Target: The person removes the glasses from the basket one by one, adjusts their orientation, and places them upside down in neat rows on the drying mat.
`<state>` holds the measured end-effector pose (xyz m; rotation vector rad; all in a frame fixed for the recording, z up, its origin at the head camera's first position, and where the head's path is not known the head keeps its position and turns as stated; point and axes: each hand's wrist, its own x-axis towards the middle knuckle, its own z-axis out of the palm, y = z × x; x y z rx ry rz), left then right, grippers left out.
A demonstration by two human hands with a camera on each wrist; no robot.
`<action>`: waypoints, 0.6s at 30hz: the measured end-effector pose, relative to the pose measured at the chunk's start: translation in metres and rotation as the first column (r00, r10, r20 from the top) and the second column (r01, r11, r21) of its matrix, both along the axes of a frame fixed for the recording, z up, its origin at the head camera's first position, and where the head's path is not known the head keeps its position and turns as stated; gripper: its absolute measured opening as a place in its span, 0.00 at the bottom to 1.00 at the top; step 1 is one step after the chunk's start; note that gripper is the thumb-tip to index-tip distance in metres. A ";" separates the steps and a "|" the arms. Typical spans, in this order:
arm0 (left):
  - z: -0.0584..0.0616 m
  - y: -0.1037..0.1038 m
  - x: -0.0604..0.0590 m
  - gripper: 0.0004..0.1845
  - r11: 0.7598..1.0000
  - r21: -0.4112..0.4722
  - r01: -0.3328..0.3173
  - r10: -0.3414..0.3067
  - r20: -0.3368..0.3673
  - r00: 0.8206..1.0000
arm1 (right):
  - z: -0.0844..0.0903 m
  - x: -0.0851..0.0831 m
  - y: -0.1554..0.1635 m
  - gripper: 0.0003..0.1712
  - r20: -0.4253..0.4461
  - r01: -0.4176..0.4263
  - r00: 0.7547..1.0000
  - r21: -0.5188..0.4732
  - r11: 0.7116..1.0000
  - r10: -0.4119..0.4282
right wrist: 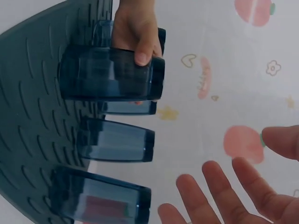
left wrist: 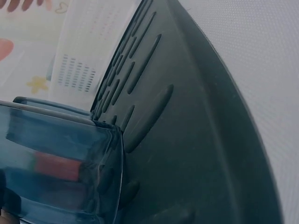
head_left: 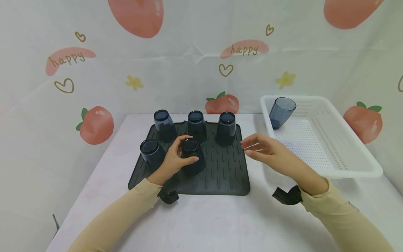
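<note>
My left hand (head_left: 174,157) grips an upside-down dark blue drinking glass (head_left: 193,159), with thumb and fingers around its upper part. This glass stands on a black ribbed drying mat (head_left: 223,175); in the left wrist view its clear blue wall (left wrist: 56,163) and rim show close over the mat (left wrist: 196,140). Off the mat's right edge, my right hand (head_left: 264,148) hovers with nothing in it, its fingers (right wrist: 219,189) spread apart in the right wrist view.
Other upturned glasses stand on the mat: a back row of three, including one at the right (head_left: 226,129), and one at front left (head_left: 152,152). A white plastic basket (head_left: 362,157) sits to the right, holding a tilted blue glass (head_left: 281,112) in its far left corner.
</note>
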<state>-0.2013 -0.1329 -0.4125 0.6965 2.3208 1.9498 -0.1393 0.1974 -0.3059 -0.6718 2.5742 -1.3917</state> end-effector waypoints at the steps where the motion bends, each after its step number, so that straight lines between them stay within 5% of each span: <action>1: 0.000 0.000 0.000 0.39 1.000 0.000 0.000 0.000 0.000 1.000 | 0.002 -0.002 0.000 0.15 -0.011 0.016 1.000 -0.002 1.000 -0.016; 18: 0.002 -0.001 0.000 0.39 1.000 -0.014 0.004 -0.004 0.022 1.000 | 0.033 -0.025 0.007 0.18 -0.157 0.190 0.959 -0.259 0.947 -0.235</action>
